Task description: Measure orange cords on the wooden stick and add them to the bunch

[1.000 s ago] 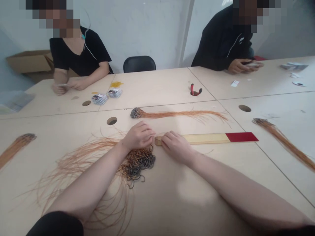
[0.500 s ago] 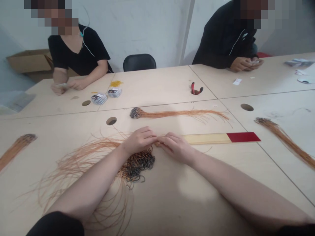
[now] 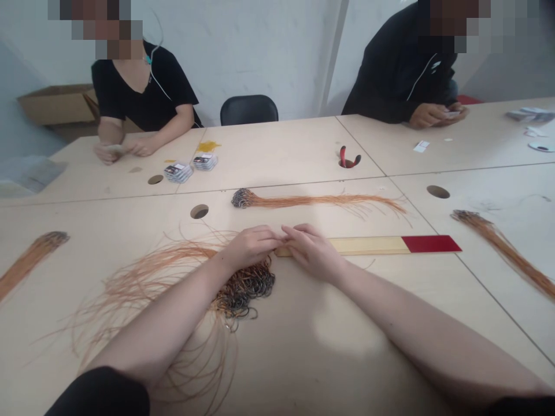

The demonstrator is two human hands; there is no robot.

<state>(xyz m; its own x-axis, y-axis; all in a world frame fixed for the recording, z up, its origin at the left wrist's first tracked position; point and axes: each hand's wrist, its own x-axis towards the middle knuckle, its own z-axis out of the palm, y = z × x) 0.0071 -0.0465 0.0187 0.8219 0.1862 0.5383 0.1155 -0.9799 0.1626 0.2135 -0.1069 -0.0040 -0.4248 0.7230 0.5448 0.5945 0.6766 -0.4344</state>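
My left hand [image 3: 254, 247] and my right hand [image 3: 313, 252] meet fingertip to fingertip at the left end of a flat cream strip [image 3: 368, 245] with a dark red end. Fingers of both hands are pinched together; whatever lies between them is too small or hidden to name. Below and behind my left hand spreads a loose pile of dark fish hooks [image 3: 249, 289] tied to orange lines [image 3: 151, 266]. The lines fan out to the left and toward me, partly covered by my left forearm.
Beyond my hands lies a bundle of hooked lines [image 3: 303, 200]; others lie at left [image 3: 37, 257] and right [image 3: 498, 245]. Red-handled pliers [image 3: 349, 157] stand in a table hole. Stacked small packets [image 3: 177, 171] and two people sit across the table [image 3: 277, 147].
My right fingers have lifted a little and shifted at the pinch point, uncovering more of the strip's left end. My left hand stays nearly in place. The whole view has shifted slightly.
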